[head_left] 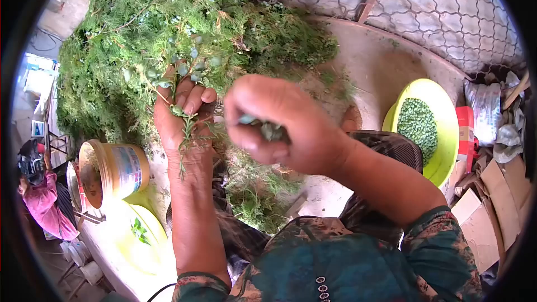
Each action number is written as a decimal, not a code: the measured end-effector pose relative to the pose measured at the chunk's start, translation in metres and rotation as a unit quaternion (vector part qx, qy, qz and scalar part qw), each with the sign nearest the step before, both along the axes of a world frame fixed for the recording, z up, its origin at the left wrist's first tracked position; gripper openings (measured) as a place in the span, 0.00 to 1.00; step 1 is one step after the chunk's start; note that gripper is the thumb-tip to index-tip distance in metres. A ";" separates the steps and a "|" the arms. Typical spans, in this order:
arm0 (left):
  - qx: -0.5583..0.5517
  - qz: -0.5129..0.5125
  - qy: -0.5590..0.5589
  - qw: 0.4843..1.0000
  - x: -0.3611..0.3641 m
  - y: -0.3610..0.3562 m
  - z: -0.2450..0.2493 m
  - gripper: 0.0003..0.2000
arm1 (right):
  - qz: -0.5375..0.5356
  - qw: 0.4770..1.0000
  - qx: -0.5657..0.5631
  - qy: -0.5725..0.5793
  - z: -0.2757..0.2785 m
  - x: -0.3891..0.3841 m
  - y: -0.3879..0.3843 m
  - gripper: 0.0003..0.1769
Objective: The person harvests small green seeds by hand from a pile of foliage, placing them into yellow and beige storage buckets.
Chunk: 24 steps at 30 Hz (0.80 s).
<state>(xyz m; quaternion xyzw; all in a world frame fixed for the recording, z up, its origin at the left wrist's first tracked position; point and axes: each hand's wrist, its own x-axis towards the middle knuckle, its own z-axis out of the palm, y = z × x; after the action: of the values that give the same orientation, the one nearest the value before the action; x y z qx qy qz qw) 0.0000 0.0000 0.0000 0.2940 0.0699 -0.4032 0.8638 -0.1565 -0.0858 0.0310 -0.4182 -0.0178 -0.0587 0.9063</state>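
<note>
Berried sprig, held in left hand

From the right hand, a path runs over the floor between the branch heap and the berry-filled yellow basin, with the mesh fence bounding its far side. The heap crowds the left hand, and only a narrow gap parts the 2 hands, while the right knee juts up just before the basin. Outside the left forearm, the bucket and a second, lime basin restrict sideways room.
</note>
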 end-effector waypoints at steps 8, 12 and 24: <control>0.066 -0.049 -0.291 0.953 -0.017 0.006 0.000 0.18 | -0.288 0.877 -0.383 0.043 -0.012 0.018 0.022 0.07; 0.176 -0.024 -0.522 0.834 -0.026 0.011 -0.003 0.25 | -0.318 0.783 -0.534 0.038 -0.011 0.016 0.029 0.11; 0.272 0.042 -0.589 0.760 -0.029 -0.013 0.014 0.07 | 0.130 0.940 0.225 0.222 -0.013 0.004 -0.009 0.10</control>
<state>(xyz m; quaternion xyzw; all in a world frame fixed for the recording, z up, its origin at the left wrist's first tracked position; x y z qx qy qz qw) -0.0285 -0.0130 0.0139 0.6927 -0.3336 -0.0781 0.6346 -0.1524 -0.0952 0.0182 -0.2002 0.1429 0.1517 0.9573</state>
